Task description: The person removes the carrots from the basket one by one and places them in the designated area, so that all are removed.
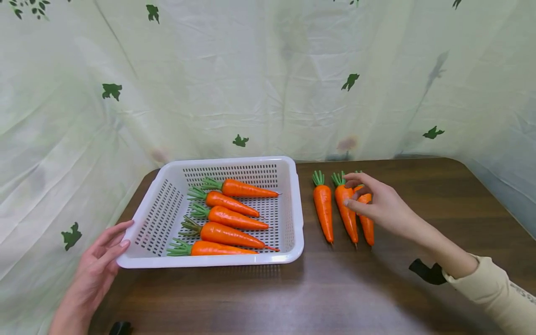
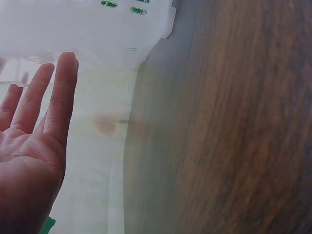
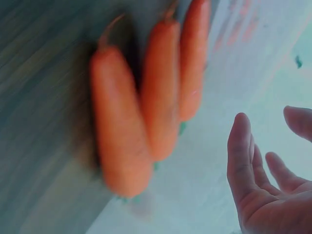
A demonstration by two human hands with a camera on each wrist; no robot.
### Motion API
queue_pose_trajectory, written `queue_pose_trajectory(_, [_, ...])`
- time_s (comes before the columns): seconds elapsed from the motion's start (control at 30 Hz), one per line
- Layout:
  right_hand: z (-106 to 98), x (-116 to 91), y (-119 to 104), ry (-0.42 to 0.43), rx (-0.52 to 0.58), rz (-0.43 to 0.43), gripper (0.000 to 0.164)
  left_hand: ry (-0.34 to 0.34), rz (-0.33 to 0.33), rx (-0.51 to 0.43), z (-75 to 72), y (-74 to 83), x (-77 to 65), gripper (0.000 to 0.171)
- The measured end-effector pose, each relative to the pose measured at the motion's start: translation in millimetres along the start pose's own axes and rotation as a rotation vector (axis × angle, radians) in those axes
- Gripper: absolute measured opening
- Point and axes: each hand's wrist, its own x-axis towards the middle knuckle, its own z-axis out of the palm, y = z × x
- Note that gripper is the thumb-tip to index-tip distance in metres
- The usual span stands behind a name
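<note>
A white perforated plastic basket (image 1: 295,223) stands on the table's left side. Several orange carrots (image 1: 232,233) with green stem stubs lie in it, side by side, their tips toward the right. My left hand (image 1: 94,265) is at the basket's near left corner, fingertips and thumb at the rim; its fingers look straight in the left wrist view. To the right of the basket, three carrots (image 1: 323,209) lie in a row, tips toward me. Above the rightmost two, my right hand (image 1: 381,200) hovers, fingers loosely bent with nothing between them. It partly hides the rightmost carrot (image 1: 366,228).
The dark wood-grain table (image 1: 439,200) has a rounded far right corner. Pale fabric curtain (image 1: 234,83) with green bird shapes hangs behind the table and along its left and right sides. A black strap-like piece (image 1: 427,272) shows beside the right wrist.
</note>
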Motion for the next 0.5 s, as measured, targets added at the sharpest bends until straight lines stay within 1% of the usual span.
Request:
queue_pose_trajectory(0.13, [6, 2, -14, -0.003, 0.01, -0.059, 0.046, 0.001, -0.004, -0.009, -0.5, -0.1, 0.2, 0.044])
queue_pose_trajectory(0.3, [13, 6, -29, -0.009, 0.039, -0.127, 0.043, -0.017, 0.0, -0.018, 1.5, 1.2, -0.6, 0.045])
queue_pose_trajectory(0.5, [22, 11, -48, -0.03, 0.085, -0.201, 0.045, -0.017, 0.007, -0.023, 2.6, 1.6, -1.4, 0.044])
